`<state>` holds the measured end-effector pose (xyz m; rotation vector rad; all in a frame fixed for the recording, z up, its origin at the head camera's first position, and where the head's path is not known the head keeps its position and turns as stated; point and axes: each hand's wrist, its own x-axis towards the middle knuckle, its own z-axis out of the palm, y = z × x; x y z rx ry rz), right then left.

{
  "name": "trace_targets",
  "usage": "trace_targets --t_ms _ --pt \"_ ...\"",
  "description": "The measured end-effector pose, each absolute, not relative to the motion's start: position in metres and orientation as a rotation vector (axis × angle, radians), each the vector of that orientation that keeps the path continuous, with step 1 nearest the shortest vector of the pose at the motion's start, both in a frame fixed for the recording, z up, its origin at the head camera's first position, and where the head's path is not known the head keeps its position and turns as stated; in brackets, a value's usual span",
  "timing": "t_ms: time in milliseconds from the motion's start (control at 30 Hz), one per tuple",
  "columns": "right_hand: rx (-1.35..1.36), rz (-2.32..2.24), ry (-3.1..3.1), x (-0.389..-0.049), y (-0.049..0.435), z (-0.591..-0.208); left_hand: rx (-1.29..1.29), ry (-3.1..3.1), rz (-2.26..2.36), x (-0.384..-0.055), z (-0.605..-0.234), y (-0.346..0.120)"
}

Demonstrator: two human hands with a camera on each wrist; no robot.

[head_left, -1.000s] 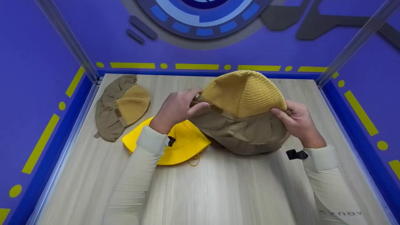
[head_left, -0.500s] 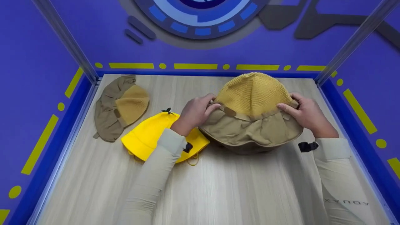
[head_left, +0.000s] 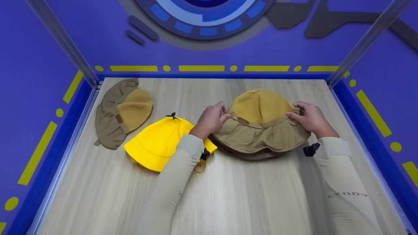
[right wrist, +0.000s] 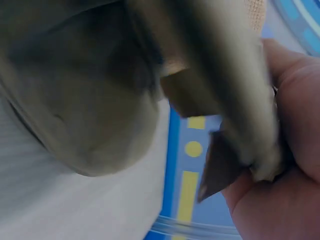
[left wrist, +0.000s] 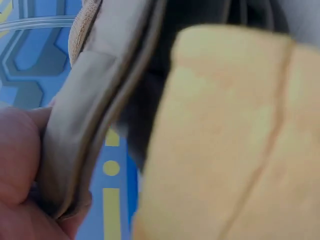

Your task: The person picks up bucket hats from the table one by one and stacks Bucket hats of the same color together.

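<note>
Both hands hold a sun hat (head_left: 261, 135) with a yellow knitted crown and a wide brown pleated brim, in the right half of the head view. My left hand (head_left: 211, 119) pinches its left side where brim meets crown. At the opposite side my right hand (head_left: 311, 118) grips the same seam between thumb and fingers. A darker brown brim edge (head_left: 241, 155) shows beneath; whether it is a separate hat I cannot tell. In the left wrist view the folded brim (left wrist: 75, 130) sits in the fingers. The right wrist view shows the brim (right wrist: 90, 115) blurred.
A yellow bucket hat (head_left: 160, 140) with a green sprout on top lies under my left forearm, its cord (head_left: 200, 167) trailing. Farther left lies another brown-brimmed hat (head_left: 112, 120), flat on the wooden table (head_left: 241, 199). Blue walls (head_left: 209, 58) border the back and sides.
The held hat has shifted right, then come down lower over the table, and its brim now spreads forward. My left hand has moved right with it, uncovering more of the yellow hat.
</note>
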<state>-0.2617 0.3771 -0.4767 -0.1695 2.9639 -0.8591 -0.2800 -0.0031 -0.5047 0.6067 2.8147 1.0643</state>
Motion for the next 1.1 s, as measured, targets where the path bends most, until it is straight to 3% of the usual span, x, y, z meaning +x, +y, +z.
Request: trace_targets --t_ms 567,1100 --pt "-0.033 -0.842 2.873 -0.269 0.365 -0.521 0.549 2.854 0.679 -0.279 -0.521 0.002" --pt "0.02 -0.755 2.981 -0.26 0.357 -0.538 0.522 2.865 0.661 -0.272 -0.526 0.003"
